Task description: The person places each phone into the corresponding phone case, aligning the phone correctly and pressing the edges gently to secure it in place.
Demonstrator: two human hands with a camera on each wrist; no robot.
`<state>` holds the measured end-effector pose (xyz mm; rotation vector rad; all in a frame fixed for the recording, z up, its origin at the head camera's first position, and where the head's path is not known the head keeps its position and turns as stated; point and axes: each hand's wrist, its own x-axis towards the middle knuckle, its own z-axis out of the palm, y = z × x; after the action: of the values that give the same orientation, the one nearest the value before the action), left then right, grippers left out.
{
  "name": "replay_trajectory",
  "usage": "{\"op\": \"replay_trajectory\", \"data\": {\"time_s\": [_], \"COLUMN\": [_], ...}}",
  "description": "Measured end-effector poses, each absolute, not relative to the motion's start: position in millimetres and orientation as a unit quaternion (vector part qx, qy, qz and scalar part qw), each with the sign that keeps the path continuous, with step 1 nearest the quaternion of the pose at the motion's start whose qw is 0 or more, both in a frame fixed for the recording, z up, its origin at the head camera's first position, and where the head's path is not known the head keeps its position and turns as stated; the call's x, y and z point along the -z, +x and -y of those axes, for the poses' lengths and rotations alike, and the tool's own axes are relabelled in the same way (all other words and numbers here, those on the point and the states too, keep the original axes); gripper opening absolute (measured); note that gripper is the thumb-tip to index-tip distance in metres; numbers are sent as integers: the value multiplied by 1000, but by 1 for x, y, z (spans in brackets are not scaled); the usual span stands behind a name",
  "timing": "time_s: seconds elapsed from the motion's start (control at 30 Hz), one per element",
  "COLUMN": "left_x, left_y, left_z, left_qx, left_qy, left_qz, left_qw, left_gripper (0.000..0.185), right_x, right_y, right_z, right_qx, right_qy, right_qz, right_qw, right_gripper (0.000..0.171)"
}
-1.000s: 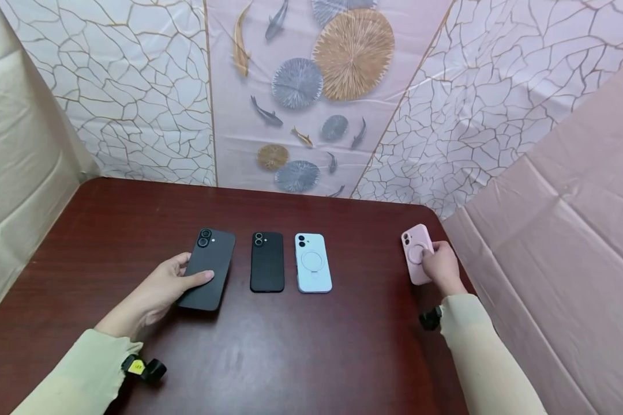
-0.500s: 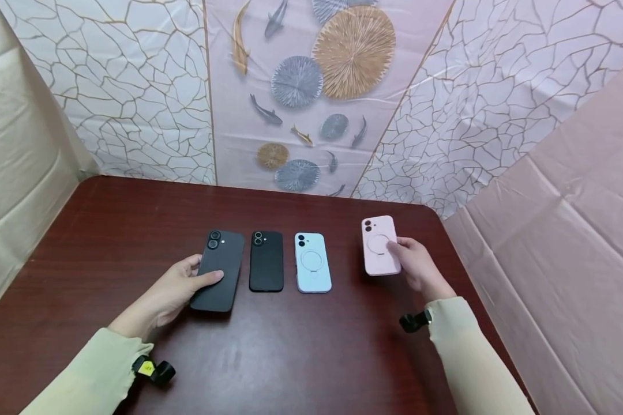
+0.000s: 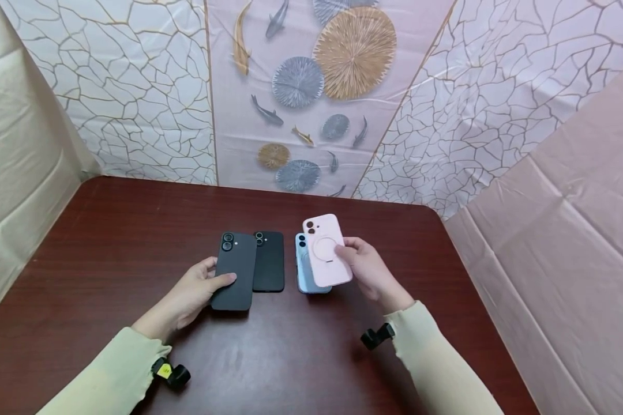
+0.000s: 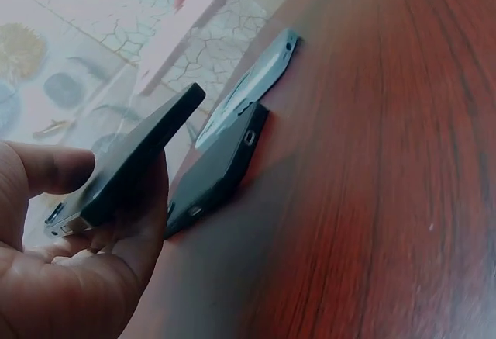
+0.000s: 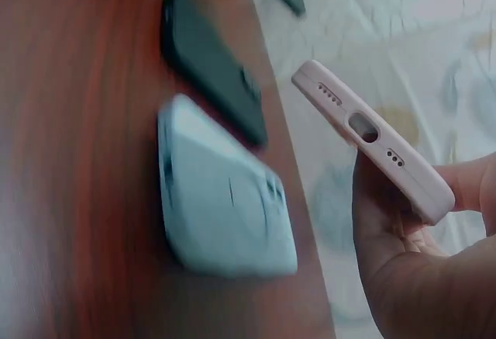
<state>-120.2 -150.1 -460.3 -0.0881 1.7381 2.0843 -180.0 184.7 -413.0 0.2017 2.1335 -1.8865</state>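
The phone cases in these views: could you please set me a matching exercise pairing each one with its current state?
Things:
1. pink case
2. matte black phone
3. light blue case
4. smaller black case

States:
A. flat on the table, untouched, beside the blue one
B. gripped by the left hand
C. flat, partly under a lifted case
D. held up by the right hand

Pairs: 1-D, 2-B, 3-C, 4-A

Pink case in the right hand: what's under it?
The pink case, held by the right hand, hangs above the light blue case on the table. It hides most of the blue case's back.
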Motion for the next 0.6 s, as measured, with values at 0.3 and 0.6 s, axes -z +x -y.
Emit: {"op": "replay_trajectory", "data": {"time_s": [0.3,0.6], "left_x": [460,457], "left_y": [-119,-120], "left_z": [134,123], "left_qx": [-765,-790], "left_qy": [-24,-13], "left_qz": [-609,-582], "left_qw": [206,193], "left_gripper": [49,44], "right_x": [419,421], "right_y": [-160,-148], "right_z": [-126,-94], "right_qx": [714,730], "right_qy": [45,38], "right_qz": [-679,-652], "right_qw": [166,200], "right_gripper": [30,29]}}
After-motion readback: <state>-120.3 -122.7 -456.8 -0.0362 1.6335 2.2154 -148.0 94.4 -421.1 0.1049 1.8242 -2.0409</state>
